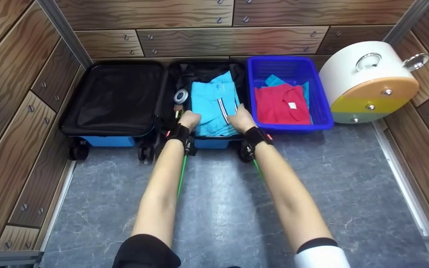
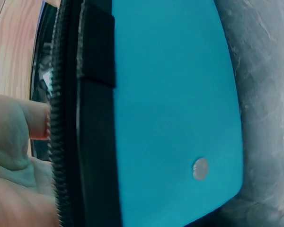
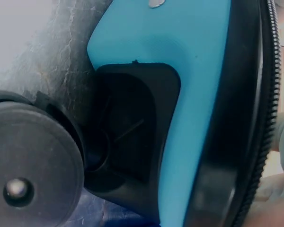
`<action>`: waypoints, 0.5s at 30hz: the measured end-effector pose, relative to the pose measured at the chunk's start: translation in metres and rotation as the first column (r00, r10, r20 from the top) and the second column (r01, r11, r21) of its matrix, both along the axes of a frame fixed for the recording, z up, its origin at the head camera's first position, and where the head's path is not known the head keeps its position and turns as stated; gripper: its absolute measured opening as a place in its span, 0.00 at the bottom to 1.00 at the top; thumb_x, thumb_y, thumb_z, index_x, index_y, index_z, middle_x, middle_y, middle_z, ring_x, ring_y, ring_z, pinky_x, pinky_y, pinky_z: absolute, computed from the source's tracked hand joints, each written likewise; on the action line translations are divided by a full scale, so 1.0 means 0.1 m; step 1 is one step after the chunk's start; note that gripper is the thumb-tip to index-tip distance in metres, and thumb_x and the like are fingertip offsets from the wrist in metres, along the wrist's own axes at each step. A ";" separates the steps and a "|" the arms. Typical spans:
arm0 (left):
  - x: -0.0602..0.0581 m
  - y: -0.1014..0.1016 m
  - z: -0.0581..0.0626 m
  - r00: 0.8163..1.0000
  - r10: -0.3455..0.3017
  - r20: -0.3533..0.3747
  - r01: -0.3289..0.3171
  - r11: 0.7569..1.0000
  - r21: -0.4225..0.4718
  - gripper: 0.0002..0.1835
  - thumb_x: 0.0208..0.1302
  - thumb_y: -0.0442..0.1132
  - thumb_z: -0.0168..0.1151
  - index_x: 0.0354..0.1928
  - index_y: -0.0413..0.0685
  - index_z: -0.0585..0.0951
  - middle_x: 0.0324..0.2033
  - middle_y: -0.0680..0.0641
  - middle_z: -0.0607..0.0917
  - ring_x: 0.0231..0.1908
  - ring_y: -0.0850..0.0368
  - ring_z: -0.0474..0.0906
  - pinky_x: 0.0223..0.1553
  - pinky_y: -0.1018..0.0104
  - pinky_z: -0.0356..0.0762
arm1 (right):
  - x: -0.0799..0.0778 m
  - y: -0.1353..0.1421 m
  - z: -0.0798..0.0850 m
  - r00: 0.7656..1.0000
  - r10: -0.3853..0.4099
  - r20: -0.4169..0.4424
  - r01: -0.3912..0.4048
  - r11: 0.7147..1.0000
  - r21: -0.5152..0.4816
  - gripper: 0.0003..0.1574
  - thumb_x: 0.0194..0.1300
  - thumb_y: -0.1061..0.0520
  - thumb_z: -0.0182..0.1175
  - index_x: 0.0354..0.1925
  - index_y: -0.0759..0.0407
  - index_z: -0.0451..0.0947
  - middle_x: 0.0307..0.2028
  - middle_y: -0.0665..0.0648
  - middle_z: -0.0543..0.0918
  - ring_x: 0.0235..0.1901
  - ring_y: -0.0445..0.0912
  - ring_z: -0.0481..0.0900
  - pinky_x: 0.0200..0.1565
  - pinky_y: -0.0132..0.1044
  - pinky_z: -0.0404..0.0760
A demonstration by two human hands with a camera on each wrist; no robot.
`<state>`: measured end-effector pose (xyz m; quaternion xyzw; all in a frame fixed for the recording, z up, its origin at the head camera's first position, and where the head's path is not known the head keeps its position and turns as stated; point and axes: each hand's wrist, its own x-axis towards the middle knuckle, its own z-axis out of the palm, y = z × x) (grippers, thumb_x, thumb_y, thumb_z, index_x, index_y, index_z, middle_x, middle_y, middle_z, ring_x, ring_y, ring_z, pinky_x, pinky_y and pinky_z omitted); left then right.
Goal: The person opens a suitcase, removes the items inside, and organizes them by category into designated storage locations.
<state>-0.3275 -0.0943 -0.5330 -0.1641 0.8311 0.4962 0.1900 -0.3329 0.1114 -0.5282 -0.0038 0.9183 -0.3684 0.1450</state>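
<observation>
A folded turquoise garment (image 1: 212, 100) with a dark-and-white stripe lies in the open half of a suitcase (image 1: 210, 143). At its lower left edge, my left hand (image 1: 190, 120) grips the cloth with curled fingers. My right hand (image 1: 242, 118) pinches the lower right edge, its thumb over the cloth near the stripe. Both wrist views look at the suitcase's outer side: the turquoise shell (image 2: 175, 104) and black zip rim (image 2: 64, 118) on the left, a black caster wheel (image 3: 35, 165) on the right. In those views the rim hides most of the fingers and the garment.
The suitcase's black-lined other half (image 1: 119, 98) lies at the left. A round silver-and-white item (image 1: 181, 96) sits beside the garment. Right of the suitcase, a blue basket (image 1: 289, 126) holds a red garment (image 1: 279, 106) over turquoise cloth. A rounded white cabinet (image 1: 348, 63) stands far right.
</observation>
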 end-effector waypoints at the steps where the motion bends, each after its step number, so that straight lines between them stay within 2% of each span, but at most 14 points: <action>1: 0.00 -0.01 -0.01 1.000 0.018 -0.004 -0.018 1.000 0.013 0.31 0.72 0.33 0.43 0.76 0.33 0.59 0.65 0.39 0.68 0.40 0.49 0.66 0.34 0.64 0.67 | 0.00 0.00 0.00 1.000 -0.005 -0.006 0.005 1.000 -0.003 0.52 0.74 0.52 0.54 0.78 0.76 0.38 0.77 0.72 0.51 0.77 0.59 0.51 0.76 0.44 0.52; 6: 0.00 -0.03 -0.03 0.999 0.047 0.015 -0.048 0.997 0.068 0.32 0.73 0.36 0.44 0.77 0.35 0.57 0.66 0.40 0.66 0.40 0.50 0.66 0.39 0.63 0.71 | -0.01 0.01 0.01 0.999 -0.051 -0.016 0.050 0.997 -0.063 0.48 0.75 0.52 0.55 0.76 0.77 0.47 0.76 0.73 0.56 0.76 0.60 0.55 0.75 0.45 0.55; 9: -0.01 -0.04 -0.05 0.999 0.041 0.024 -0.042 0.998 0.053 0.30 0.75 0.38 0.47 0.75 0.34 0.60 0.66 0.39 0.68 0.43 0.51 0.64 0.40 0.63 0.69 | -0.01 0.01 0.01 0.997 -0.081 -0.007 0.080 0.990 -0.119 0.46 0.75 0.52 0.56 0.76 0.77 0.50 0.75 0.73 0.58 0.75 0.60 0.56 0.74 0.45 0.57; 15: 0.00 -0.03 -0.06 0.999 0.029 -0.027 -0.029 1.000 0.003 0.28 0.73 0.36 0.54 0.69 0.27 0.68 0.66 0.38 0.72 0.54 0.49 0.67 0.60 0.60 0.69 | 0.00 0.00 0.02 0.994 -0.109 0.004 0.107 0.978 -0.181 0.44 0.74 0.53 0.58 0.74 0.78 0.54 0.73 0.73 0.63 0.73 0.59 0.60 0.72 0.45 0.61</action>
